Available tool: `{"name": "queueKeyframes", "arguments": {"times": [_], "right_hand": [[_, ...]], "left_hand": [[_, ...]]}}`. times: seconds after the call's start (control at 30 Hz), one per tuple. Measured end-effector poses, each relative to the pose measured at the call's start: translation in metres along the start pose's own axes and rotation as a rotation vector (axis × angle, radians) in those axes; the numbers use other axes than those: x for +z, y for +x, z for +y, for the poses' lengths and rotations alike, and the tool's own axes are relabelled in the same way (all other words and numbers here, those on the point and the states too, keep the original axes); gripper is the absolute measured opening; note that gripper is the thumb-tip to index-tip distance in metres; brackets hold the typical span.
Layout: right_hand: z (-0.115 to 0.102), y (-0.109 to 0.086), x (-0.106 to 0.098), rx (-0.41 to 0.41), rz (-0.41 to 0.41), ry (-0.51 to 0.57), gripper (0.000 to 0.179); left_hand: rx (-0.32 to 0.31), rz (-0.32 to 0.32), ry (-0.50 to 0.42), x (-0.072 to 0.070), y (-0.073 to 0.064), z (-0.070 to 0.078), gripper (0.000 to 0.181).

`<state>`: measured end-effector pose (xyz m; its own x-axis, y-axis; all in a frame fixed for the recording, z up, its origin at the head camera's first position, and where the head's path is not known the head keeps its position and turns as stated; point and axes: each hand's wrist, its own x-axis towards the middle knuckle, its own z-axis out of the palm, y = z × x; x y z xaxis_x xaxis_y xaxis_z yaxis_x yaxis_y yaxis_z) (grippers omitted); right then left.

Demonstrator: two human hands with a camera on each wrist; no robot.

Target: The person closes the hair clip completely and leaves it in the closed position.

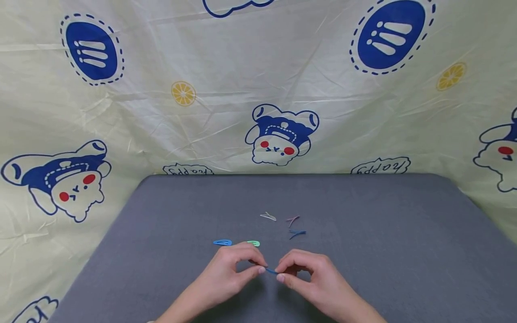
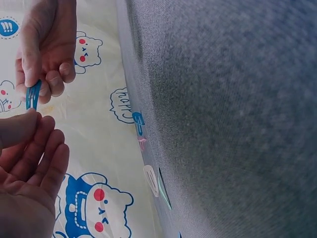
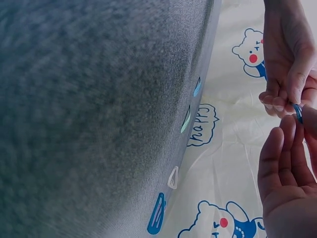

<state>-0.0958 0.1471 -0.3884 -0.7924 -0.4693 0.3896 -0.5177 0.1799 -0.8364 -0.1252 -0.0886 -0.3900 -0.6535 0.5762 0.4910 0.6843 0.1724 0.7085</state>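
Blue hairclip (image 2: 33,95) (slim, slotted) between left hand (image 1: 226,272) and right hand (image 1: 321,278)

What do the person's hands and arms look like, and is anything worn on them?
The left hand and right hand are bare, with no gloves or rings showing. The left forearm and right forearm look bare along most of what the head view shows; I see no sleeves or cables.

Soft light, diffuse shadows on grey tabletop (image 1: 363,237), dimmer wrist views
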Motion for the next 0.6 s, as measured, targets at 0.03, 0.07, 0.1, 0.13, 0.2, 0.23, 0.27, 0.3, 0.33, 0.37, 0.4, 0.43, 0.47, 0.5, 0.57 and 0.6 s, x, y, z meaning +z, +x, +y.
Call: {"name": "queueKeyframes", "arguments": {"times": [0.03, 0.07, 0.1, 0.13, 0.2, 0.23, 0.27, 0.3, 0.33, 0.37, 0.4, 0.43, 0.47, 0.5, 0.57, 0.6], "right_hand": [[-0.0001, 0.0000, -0.0003, 0.002, 0.000, -0.009, 0.018], [-0.0003, 0.0001, -0.0007, 0.003, 0.000, -0.017, 0.017], [-0.0005, 0.0003, -0.0013, 0.005, 0.002, -0.027, 0.017], [-0.0008, 0.0006, -0.0018, 0.007, 0.005, -0.034, 0.016], [-0.0010, 0.0011, -0.0027, 0.008, 0.012, -0.055, 0.016], [-0.0010, 0.0013, -0.0029, 0.010, 0.016, -0.063, 0.016], [-0.0008, 0.0015, -0.0030, 0.009, 0.021, -0.071, 0.016], [-0.0004, 0.0018, -0.0031, 0.005, 0.028, -0.079, 0.016], [0.0003, 0.0020, -0.0030, -0.001, 0.035, -0.087, 0.017], [0.0012, 0.0022, -0.0028, -0.008, 0.044, -0.094, 0.017], [0.0022, 0.0023, -0.0026, -0.019, 0.054, -0.101, 0.018], [0.0035, 0.0026, -0.0024, -0.032, 0.064, -0.111, 0.020], [0.0048, 0.0028, -0.0022, -0.042, 0.073, -0.121, 0.021], [0.0058, 0.0032, -0.0021, -0.054, 0.081, -0.130, 0.023], [0.0069, 0.0038, -0.0019, -0.067, 0.090, -0.145, 0.025], [0.0071, 0.0043, -0.0018, -0.071, 0.093, -0.152, 0.026]], "left_hand": [[-0.002, 0.001, 0.004, 0.0003, 0.0001, 0.0006, 0.013], [0.000, 0.004, 0.012, 0.0007, 0.0003, 0.0007, 0.013], [0.004, 0.006, 0.021, 0.0011, 0.0006, 0.0008, 0.014], [0.008, 0.008, 0.030, 0.0014, 0.0011, 0.0012, 0.015], [0.008, 0.012, 0.047, 0.0017, 0.0020, 0.0025, 0.015], [0.009, 0.014, 0.058, 0.0017, 0.0025, 0.0030, 0.014], [0.010, 0.016, 0.064, 0.0017, 0.0029, 0.0034, 0.014], [0.008, 0.017, 0.069, 0.0016, 0.0032, 0.0040, 0.014], [0.007, 0.018, 0.073, 0.0015, 0.0034, 0.0045, 0.015], [0.008, 0.020, 0.078, 0.0015, 0.0036, 0.0046, 0.014], [0.011, 0.020, 0.082, 0.0015, 0.0038, 0.0045, 0.014], [0.013, 0.019, 0.084, 0.0016, 0.0039, 0.0043, 0.015], [0.014, 0.018, 0.087, 0.0016, 0.0041, 0.0040, 0.015], [0.011, 0.016, 0.088, 0.0015, 0.0042, 0.0038, 0.016], [0.012, 0.012, 0.088, 0.0010, 0.0045, 0.0034, 0.015], [0.010, 0.011, 0.089, 0.0007, 0.0045, 0.0034, 0.016]]}}
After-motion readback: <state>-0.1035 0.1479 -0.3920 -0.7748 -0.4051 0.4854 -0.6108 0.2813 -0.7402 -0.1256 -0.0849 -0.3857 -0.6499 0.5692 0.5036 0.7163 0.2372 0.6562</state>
